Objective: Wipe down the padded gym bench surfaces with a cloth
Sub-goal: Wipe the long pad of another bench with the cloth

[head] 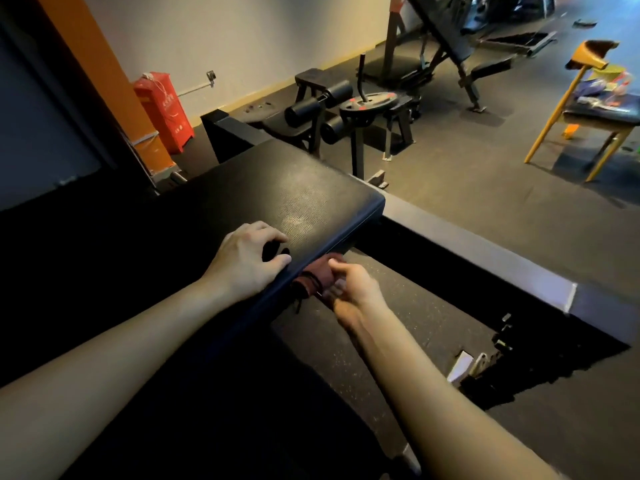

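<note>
A black padded bench [277, 195] fills the middle of the head view, its top faintly shiny. My left hand [247, 259] rests on the pad's near right edge, fingers bent over the top and thumb at the rim. Just below that edge, my right hand [349, 289] grips a dark red cloth [313, 278] with loose threads and holds it against the side of the pad. Part of the cloth is hidden behind my fingers and under the pad's edge.
A metal frame beam [485, 251] runs to the right under the bench. Behind stand a leg machine with rollers and a weight plate [367, 103], a red cabinet [164, 112], an incline bench [450, 39] and a wooden chair [588, 109]. Dark rubber floor lies around.
</note>
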`<action>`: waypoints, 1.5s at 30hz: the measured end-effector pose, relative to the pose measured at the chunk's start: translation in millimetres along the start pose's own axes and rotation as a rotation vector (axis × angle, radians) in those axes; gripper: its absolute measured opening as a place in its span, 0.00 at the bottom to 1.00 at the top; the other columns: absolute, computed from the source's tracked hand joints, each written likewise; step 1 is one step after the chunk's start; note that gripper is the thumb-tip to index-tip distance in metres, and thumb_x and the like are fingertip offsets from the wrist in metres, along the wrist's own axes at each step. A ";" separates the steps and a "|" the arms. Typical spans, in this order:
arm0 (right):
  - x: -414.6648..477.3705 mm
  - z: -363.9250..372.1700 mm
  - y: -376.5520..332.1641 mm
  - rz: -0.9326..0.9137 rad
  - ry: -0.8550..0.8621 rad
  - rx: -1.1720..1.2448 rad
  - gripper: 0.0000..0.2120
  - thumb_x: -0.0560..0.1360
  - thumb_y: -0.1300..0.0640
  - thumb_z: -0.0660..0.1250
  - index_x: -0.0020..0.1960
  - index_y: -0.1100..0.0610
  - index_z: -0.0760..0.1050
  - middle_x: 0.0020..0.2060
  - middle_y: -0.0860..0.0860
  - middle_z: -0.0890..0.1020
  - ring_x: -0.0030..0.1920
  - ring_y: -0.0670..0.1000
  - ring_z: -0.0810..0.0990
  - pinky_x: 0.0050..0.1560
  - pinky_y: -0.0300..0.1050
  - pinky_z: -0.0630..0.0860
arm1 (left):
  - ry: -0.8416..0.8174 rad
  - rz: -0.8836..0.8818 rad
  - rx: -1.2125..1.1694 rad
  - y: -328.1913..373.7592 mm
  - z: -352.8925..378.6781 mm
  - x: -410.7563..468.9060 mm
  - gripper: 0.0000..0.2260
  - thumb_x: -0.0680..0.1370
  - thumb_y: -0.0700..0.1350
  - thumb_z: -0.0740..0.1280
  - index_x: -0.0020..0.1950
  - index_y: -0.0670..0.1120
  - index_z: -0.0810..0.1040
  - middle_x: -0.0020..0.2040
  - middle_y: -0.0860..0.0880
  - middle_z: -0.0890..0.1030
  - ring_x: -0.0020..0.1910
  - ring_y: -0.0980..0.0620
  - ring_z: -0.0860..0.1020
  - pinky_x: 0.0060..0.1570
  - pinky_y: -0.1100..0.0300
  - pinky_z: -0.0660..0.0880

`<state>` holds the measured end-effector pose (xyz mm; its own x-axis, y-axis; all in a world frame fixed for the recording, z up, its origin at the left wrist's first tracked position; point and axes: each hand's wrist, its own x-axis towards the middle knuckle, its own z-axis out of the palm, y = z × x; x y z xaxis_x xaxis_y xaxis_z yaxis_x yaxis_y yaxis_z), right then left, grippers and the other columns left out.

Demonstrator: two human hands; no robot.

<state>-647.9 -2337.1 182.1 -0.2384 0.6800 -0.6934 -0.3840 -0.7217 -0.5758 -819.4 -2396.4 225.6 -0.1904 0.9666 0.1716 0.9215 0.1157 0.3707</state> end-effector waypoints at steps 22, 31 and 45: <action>153.1 31.7 -211.8 -0.598 -0.171 -0.983 0.08 0.73 0.62 0.70 0.52 0.57 0.80 0.44 0.54 0.85 0.49 0.55 0.84 0.53 0.54 0.80 | -0.067 -0.087 0.203 33.1 50.4 188.3 0.45 0.67 0.82 0.55 0.70 0.51 0.75 0.69 0.50 0.74 0.70 0.46 0.70 0.73 0.44 0.65; 143.9 -24.5 -252.4 -0.321 -0.333 -1.436 0.05 0.73 0.66 0.71 0.48 0.64 0.82 0.43 0.63 0.84 0.40 0.54 0.80 0.43 0.50 0.77 | -0.146 -0.155 0.241 20.7 56.7 188.9 0.55 0.62 0.85 0.48 0.79 0.51 0.65 0.78 0.49 0.65 0.78 0.47 0.60 0.79 0.44 0.55; 217.0 21.8 -258.7 -0.501 -0.694 -1.390 0.11 0.63 0.54 0.72 0.40 0.61 0.79 0.33 0.55 0.80 0.37 0.49 0.78 0.41 0.57 0.78 | 0.050 -0.392 0.198 48.6 68.0 197.7 0.48 0.66 0.82 0.56 0.75 0.51 0.74 0.74 0.54 0.71 0.75 0.52 0.65 0.80 0.51 0.54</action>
<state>-619.8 -2000.0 190.0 -0.8248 0.5156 -0.2321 0.4201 0.2839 -0.8619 -789.3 -2184.0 215.4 -0.5502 0.8292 0.0982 0.8224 0.5178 0.2357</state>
